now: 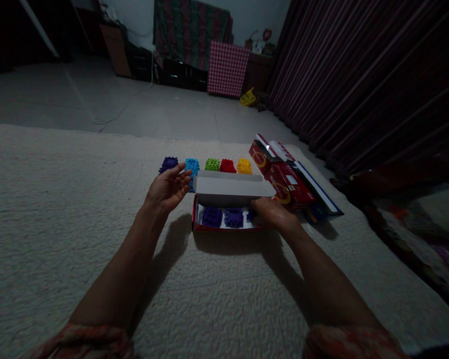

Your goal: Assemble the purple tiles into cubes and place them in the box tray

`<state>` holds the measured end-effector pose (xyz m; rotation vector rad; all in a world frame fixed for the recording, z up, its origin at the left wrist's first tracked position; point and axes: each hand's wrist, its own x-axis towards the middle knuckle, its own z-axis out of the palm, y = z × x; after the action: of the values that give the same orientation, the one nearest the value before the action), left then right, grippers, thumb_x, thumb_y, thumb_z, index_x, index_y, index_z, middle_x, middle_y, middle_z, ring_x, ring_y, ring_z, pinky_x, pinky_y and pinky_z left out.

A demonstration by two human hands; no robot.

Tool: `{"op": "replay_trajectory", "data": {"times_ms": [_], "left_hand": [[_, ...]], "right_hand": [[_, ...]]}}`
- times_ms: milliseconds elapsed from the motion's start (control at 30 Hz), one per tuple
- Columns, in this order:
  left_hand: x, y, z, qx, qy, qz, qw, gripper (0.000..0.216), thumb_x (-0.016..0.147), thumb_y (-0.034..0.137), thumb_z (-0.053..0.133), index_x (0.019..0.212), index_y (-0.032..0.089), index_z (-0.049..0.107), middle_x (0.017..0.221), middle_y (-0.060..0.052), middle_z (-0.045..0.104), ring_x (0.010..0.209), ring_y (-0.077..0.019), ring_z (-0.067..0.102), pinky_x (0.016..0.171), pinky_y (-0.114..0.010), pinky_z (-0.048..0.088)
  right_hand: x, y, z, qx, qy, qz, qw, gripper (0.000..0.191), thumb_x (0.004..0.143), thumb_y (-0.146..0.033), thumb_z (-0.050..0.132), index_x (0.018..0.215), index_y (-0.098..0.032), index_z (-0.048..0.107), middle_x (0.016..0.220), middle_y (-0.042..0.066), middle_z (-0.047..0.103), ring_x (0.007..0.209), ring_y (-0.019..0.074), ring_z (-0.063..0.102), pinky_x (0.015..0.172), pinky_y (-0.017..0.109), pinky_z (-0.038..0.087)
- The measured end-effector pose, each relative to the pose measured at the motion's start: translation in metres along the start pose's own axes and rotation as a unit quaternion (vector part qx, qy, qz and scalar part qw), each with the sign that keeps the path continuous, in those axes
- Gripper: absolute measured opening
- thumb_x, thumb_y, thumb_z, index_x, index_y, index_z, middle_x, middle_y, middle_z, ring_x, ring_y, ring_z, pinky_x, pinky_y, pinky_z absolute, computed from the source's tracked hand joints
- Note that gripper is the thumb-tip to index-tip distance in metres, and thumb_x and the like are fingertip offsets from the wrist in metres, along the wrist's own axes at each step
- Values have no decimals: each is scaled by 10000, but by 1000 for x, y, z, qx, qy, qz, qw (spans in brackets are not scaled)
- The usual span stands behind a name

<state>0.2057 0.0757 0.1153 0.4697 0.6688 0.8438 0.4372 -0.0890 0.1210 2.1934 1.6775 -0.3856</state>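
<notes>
A low red box (195, 219) with a white inside lies on the quilted cover, its white lid flap (228, 184) standing up at the back. Two purple toothed plastic blocks (212, 217) sit in it side by side. At its right end my right hand (272, 211) reaches in, fingers curled on a third purple block (250, 216), partly hidden by the hand. My left hand (169, 188) is raised off the box's left side, palm turned inward, fingers apart with nothing in them. Close behind it stand light blue blocks (192, 166) and dark purple blocks (169, 163).
Green blocks (212, 164), red blocks (228, 166) and yellow blocks (244, 166) line up behind the box. To the right, several red boxes (290, 185) lie beside a flat blue-edged box (318, 189). The pale quilted cover (78, 224) ends before a tiled floor (179, 112).
</notes>
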Motion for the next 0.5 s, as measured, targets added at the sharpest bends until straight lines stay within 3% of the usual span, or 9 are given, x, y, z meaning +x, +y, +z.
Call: {"op": "replay_trajectory", "data": {"times_ms": [500], "left_hand": [[0, 0, 0, 7, -6, 2, 1000, 117, 920, 106, 550, 904, 127, 663, 695, -51, 699, 491, -97, 622, 440, -172, 496]], "right_hand": [[1, -14, -11, -41, -46, 27, 998, 374, 811, -186, 720, 1168, -76, 732, 1203, 234, 723, 1130, 340, 696, 900, 365, 539]]}}
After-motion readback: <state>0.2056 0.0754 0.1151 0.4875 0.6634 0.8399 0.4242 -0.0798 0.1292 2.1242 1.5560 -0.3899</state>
